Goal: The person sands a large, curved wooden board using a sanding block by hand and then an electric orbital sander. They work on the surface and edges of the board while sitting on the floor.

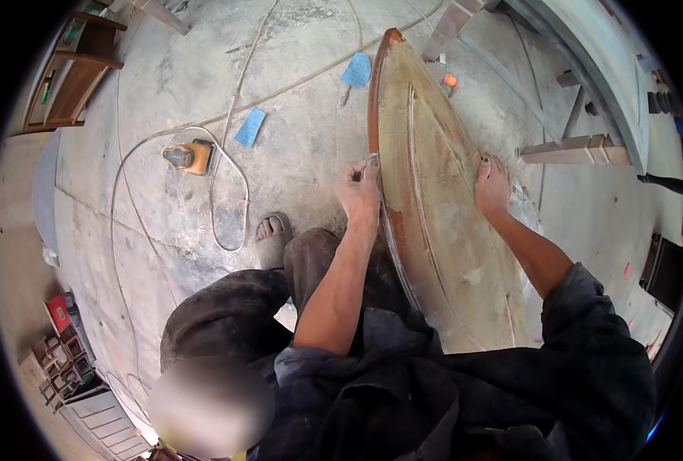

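A long, pointed, boat-shaped piece (453, 192) lies on the floor in front of me, its tip away from me. Its surface is dull yellow-green, with a reddish-brown band along the left edge and a pale raised line down its length. My left hand (359, 192) is beside that left edge, fingers curled and thumb pressed in. What is between them, if anything, I cannot make out. On the opposite edge rests my right hand (494, 187), its fingers bent around the rim.
Left of the piece sits an orange power sander (189, 157) amid a looping pale cord (247, 203). Two blue sheets, one nearer (251, 127) and one farther (356, 71), lie on the concrete. A small orange object (450, 80) is by the tip. Wooden legs (580, 150) stand at right.
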A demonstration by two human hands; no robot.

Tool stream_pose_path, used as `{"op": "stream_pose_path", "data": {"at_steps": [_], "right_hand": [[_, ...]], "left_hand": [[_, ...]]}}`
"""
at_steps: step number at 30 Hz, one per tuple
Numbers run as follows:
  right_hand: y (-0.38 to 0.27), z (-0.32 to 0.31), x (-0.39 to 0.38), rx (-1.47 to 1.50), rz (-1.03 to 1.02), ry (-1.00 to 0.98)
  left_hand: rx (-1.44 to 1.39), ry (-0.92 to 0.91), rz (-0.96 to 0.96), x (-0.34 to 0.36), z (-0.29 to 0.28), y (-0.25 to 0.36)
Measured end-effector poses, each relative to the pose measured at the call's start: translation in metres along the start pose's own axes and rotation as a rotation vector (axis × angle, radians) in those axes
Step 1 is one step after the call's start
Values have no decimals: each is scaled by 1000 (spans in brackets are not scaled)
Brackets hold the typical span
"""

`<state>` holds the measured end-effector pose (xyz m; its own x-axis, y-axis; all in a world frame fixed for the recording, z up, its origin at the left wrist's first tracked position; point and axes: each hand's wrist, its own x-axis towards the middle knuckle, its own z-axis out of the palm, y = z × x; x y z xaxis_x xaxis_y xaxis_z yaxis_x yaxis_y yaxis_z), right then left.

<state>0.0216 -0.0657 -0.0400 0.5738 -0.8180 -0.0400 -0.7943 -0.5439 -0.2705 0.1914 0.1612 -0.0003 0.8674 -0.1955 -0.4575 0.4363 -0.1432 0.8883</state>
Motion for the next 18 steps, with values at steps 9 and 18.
{"op": "stream_pose_path", "data": {"at_steps": [9,18], "right_hand": [[7,2,-5,19,-7,-16],[4,-8,-6,27,48,-25]], "left_hand": [[70,69,-12,-3,7,12],[244,80,108,-13,7,-4]]}}
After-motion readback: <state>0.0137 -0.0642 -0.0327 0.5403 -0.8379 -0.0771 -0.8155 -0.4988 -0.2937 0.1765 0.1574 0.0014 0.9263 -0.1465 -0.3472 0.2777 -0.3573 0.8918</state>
